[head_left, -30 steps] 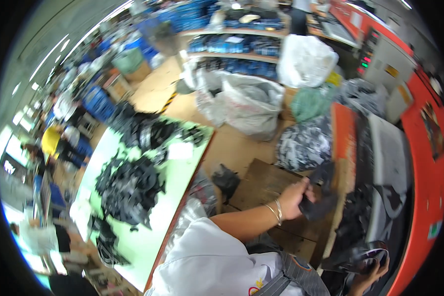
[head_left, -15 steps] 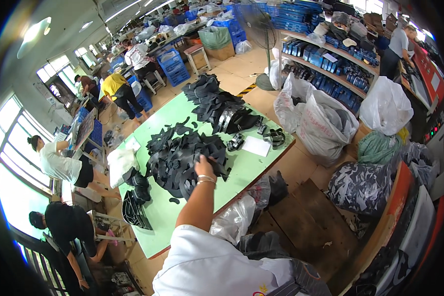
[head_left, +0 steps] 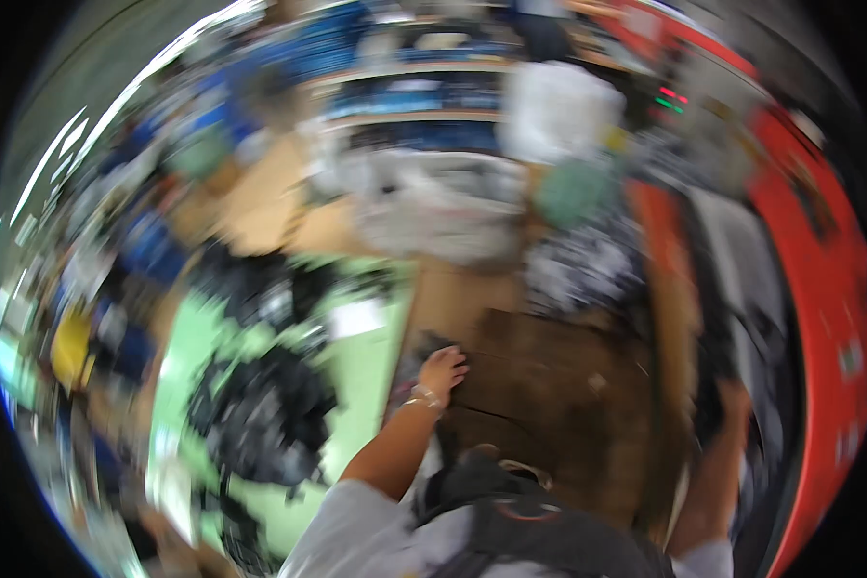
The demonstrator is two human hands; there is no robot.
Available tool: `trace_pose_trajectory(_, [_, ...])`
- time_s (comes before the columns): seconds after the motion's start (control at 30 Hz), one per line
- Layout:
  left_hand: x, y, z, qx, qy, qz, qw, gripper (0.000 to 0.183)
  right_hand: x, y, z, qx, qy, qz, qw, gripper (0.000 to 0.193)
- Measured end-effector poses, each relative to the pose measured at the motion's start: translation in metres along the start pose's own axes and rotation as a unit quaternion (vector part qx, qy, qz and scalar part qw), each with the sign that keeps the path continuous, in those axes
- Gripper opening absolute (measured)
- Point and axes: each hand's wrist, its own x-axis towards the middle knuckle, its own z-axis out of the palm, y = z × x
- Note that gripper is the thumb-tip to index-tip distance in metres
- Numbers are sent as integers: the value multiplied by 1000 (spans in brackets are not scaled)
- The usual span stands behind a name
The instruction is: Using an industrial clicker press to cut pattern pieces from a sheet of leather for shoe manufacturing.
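Note:
Motion blurs the whole view. My left hand (head_left: 443, 374) hangs just off the right edge of the green table (head_left: 361, 361), a bracelet at its wrist. Its fingers look slightly apart, and I make out nothing in them. Right beyond it is a small dark thing (head_left: 432, 342) at the table's edge. My right hand (head_left: 734, 397) reaches forward at the right, next to a long black strip (head_left: 711, 318) beside the orange-edged board; its fingers are smeared. On the table lies a heap of black cut pieces (head_left: 265, 414), with more dark pieces (head_left: 260, 289) behind it.
A white sheet (head_left: 356, 316) lies on the table's far right. Big white sacks (head_left: 443, 207), a green bag (head_left: 573, 193) and a patterned grey bundle (head_left: 583, 265) stand ahead. A brown board (head_left: 539, 385) covers the floor. The red machine (head_left: 809, 250) rises at the right.
My view has swung right, putting the table at the left. My left hand has left the black heap and is past the table's edge. My right hand has come into view.

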Motion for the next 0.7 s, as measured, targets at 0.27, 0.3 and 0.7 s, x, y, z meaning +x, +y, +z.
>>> trace_pose_trajectory(0.27, [-20, 11, 126, 90, -288, -10, 953, 44, -57, -37, -86, 555, 126, 57, 820, 73])
trace_pose_trajectory(0.3, [-16, 8, 135, 113, -251, -22, 961, 42, -70, -10, -105, 629, 121, 69, 765, 66])
trace_pose_trajectory(0.7, [-168, -53, 463, 374, -476, 291, 741, 27, -214, 358, -85, 328, 217, -114, 912, 31])
